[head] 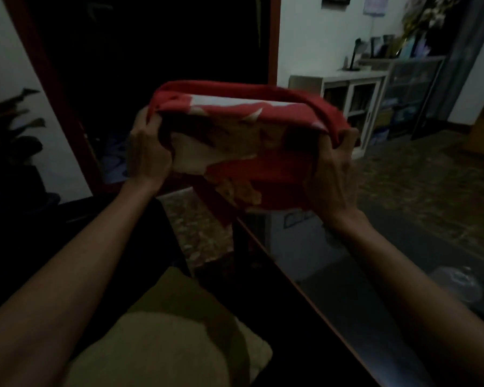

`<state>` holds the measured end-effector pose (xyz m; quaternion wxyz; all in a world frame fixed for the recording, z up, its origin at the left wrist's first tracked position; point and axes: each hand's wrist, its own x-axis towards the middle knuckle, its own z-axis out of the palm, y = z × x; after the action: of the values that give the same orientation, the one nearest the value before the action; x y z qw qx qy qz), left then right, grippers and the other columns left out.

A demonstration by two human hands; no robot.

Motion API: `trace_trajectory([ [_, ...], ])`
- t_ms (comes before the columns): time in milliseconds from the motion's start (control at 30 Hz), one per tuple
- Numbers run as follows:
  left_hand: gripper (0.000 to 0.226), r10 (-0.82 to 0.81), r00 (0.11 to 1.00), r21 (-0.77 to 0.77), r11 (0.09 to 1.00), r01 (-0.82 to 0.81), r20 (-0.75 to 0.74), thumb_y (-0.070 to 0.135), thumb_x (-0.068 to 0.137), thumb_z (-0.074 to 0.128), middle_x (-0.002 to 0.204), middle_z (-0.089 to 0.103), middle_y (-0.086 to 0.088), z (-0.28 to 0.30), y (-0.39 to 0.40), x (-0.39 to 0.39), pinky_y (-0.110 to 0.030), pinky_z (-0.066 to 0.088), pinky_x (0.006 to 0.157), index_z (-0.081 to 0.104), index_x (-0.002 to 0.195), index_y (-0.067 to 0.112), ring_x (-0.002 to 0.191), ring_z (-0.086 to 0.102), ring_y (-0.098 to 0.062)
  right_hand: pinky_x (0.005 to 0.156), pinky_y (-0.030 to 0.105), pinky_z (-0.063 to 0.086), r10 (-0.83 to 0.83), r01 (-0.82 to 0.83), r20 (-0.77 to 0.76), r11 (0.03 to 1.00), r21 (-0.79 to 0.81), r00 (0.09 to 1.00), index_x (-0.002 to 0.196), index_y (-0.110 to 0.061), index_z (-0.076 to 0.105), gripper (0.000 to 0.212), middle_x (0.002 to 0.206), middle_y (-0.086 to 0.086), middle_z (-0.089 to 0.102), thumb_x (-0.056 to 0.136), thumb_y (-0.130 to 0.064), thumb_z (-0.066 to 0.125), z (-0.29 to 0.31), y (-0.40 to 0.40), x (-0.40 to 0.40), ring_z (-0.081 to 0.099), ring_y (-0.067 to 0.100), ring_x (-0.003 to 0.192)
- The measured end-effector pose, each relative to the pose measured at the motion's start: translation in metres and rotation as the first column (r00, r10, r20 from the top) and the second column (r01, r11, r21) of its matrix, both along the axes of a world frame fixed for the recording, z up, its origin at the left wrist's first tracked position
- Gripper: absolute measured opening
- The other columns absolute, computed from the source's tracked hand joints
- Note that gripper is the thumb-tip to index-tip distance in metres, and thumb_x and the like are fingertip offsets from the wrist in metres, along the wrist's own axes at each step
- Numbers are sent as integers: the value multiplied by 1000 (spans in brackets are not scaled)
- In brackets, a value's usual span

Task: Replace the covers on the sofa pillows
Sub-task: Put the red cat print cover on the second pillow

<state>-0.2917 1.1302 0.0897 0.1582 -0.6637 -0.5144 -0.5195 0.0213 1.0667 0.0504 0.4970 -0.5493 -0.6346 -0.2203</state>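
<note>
- Head view, dim room: red pillow cover (243,135) with pale and orange patches, held up in the air at arm's length, well above the lap.
- Left hand (148,150) curled round the left edge of the cover, fingers bunching the cloth, thumb side toward the camera.
- Right hand (333,174) gripping the right edge, fingers wrapped over gathered red fabric, back of the hand in view.
- Cover stretched between both hands, upper rim rolled or folded back in a thick red band; lower part hanging in loose folds. Cannot tell whether a pillow sits inside.
- Tan pillow (168,339) low in the frame, between the forearms, apart from the cover, lying on a dark seat.
- Dark glass-topped desk (375,289) to the right, its edge running diagonally; a crumpled clear plastic bag (456,283) on it.
- White cabinet (355,107) against the far wall, behind the cover; a taller shelf unit (411,93) with glass doors beside it.
- Dark doorway (157,37) with a red frame behind the left hand; leafy plant (11,121) at the far left.
</note>
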Motion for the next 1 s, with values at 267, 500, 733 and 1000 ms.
trace_trajectory([
  [267, 42, 187, 928, -462, 825, -326, -322, 9, 78, 67, 92, 67, -33, -160, -23, -58, -52, 51, 72, 66, 120, 10, 83, 65, -53, 62, 47, 53, 71, -56, 2, 801, -595, 998, 153, -27, 37, 91, 132, 23, 40, 72, -24, 80, -186, -32, -39, 63, 48, 82],
  [500, 39, -31, 920, -747, 595, -297, -390, 28, 98, 54, 102, 70, -23, -298, -55, -112, -42, 49, 74, 56, 137, 27, 90, 66, -42, 70, 46, 52, -29, -164, -209, 515, -841, 978, 157, -42, 22, 91, 144, 14, 31, 81, -38, 72, -304, -97, -93, 65, 46, 93],
  [733, 34, 48, 991, -907, 411, 96, 126, 27, 108, 38, 129, 63, -13, -341, -85, -121, -27, 37, 89, 59, 133, 17, 117, 58, -31, 86, 43, 49, -233, -310, -458, 475, -823, 858, 148, -30, 31, 69, 133, 12, 39, 87, -24, 63, -337, -117, -122, 60, 44, 106],
  [1000, 33, 342, 924, -927, 373, 31, 169, 25, 108, 38, 129, 61, -12, -326, -217, -143, -24, 33, 88, 59, 130, 15, 119, 55, -30, 88, 56, 52, 76, -396, -401, 401, -826, 913, 150, -29, 20, 88, 149, 14, 30, 80, -29, 74, -321, -111, -140, 57, 49, 113],
])
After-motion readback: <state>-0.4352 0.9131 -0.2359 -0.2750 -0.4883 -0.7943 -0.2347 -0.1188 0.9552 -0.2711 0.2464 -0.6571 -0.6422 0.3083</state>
